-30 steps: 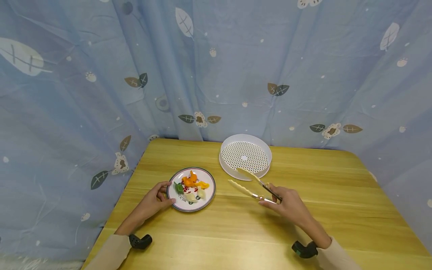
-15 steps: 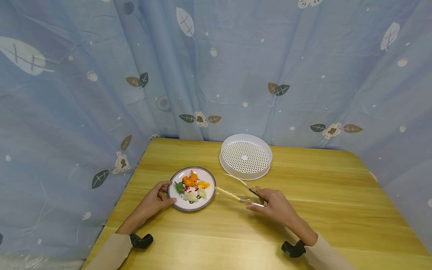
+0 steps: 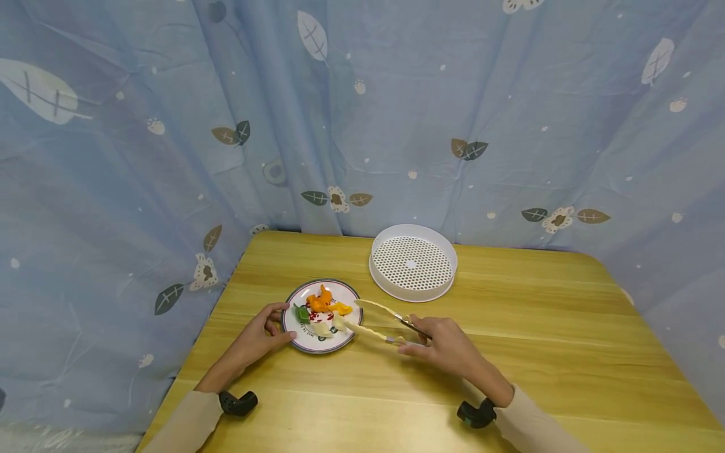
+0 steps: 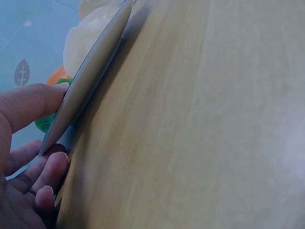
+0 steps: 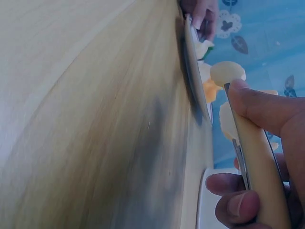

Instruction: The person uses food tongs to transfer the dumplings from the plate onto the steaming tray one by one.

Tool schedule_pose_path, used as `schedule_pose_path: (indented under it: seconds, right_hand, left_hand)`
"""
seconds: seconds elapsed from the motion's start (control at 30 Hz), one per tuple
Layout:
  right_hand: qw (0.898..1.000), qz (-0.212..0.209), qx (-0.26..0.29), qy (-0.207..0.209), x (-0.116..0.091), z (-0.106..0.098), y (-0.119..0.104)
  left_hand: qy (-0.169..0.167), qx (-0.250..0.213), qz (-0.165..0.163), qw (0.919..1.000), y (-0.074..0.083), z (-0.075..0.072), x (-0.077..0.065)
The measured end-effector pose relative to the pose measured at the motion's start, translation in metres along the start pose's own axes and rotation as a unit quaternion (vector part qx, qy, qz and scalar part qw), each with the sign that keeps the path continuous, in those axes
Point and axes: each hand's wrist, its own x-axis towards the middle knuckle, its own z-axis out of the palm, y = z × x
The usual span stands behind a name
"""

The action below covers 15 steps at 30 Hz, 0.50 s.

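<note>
At the left, my left hand (image 3: 257,335) pinches the rim of a white plate (image 3: 343,291), thumb on top and fingers beneath, as the left wrist view shows. On the plate lie small dumpling-like pieces: orange (image 3: 320,303), yellow (image 3: 342,309), green (image 3: 302,314) and whitish (image 3: 321,329). My right hand (image 3: 450,346) grips metal tongs with cream wavy tips (image 3: 369,331). The tongs are spread apart. Their tips are over the plate's right side, the lower one close to a whitish piece; I cannot tell whether they touch.
A round white tray (image 3: 396,253) with a raised wall and a perforated floor stands behind, right of the plate. The wooden table (image 3: 538,314) ends at a blue patterned curtain (image 3: 396,126) at the back and left.
My right hand has moved left with the tongs, from in front of the perforated tray to the plate's right side. The left hand and plate have stayed in place.
</note>
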Motion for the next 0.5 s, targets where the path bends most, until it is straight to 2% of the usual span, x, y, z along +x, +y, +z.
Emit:
schedule_pose_path:
  seconds: [0.33,0.5]
  right_hand:
    - [1.000,0.006,0.010,-0.014,0.002,0.009,-0.013]
    - [1.000,-0.004,-0.005,-0.014,0.004,0.015,-0.016]
  left_hand:
    - [-0.001,-0.010,0.002,0.9999,0.000,0.000,0.000]
    - [-0.004,-0.014,0.003,0.9999,0.003,-0.002,-0.002]
